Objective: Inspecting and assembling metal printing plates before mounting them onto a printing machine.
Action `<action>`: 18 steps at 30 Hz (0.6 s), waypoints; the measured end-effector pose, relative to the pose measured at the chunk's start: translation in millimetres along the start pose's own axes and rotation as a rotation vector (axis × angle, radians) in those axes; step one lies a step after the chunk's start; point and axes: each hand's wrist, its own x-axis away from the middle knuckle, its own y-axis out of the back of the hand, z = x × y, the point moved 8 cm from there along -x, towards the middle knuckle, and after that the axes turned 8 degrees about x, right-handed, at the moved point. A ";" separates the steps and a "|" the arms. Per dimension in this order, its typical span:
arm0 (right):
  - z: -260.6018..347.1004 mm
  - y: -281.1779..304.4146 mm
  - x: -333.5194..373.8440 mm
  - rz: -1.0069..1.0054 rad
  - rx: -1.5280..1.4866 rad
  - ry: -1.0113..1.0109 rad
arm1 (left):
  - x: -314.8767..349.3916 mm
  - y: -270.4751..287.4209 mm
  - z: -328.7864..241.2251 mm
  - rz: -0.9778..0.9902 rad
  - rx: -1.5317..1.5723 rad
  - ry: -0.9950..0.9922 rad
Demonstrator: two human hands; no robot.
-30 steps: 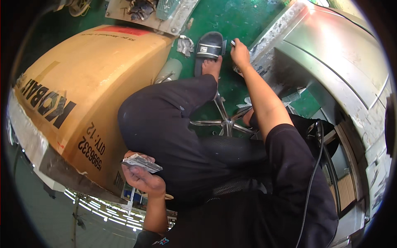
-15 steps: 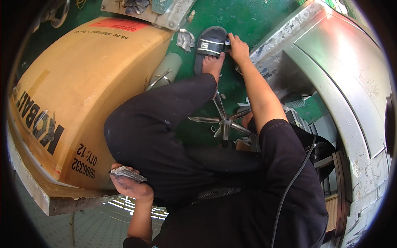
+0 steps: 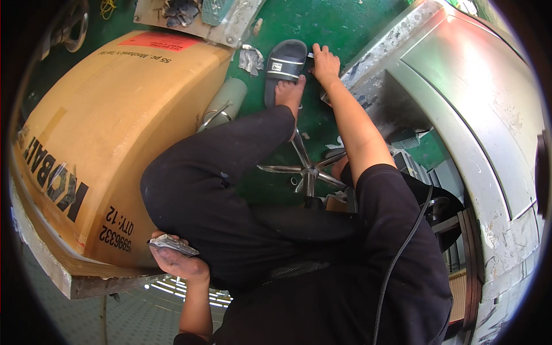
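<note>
Left hand [image 3: 183, 265] clasping a flat grey piece [image 3: 174, 246], just beside the cardboard box [image 3: 121, 132] at its near corner. Right hand [image 3: 325, 64] hanging well right of box, fingers bending by small pale object [image 3: 310, 55]; cannot tell whether gripping.

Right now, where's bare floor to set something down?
Beyond your right hand, green floor lies mostly bare between the metal plate and silver panel. Crowded: between the cardboard box and sandal, where a cylinder and crumpled scrap lie.
</note>
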 end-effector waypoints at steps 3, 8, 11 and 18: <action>-4.8 3.1 2.0 0.017 0.018 -0.058 | -0.7 0.1 -2.0 0.010 -0.011 -0.033; -13.1 -2.6 5.8 0.192 -0.024 -0.002 | 0.1 -0.7 -0.8 0.020 0.014 -0.028; -22.9 -1.0 6.4 0.196 -0.071 0.222 | 2.2 -2.8 7.4 0.098 0.071 -0.007; -19.9 39.1 24.5 0.171 -0.100 0.175 | 1.2 -19.2 -4.8 0.112 0.260 -0.043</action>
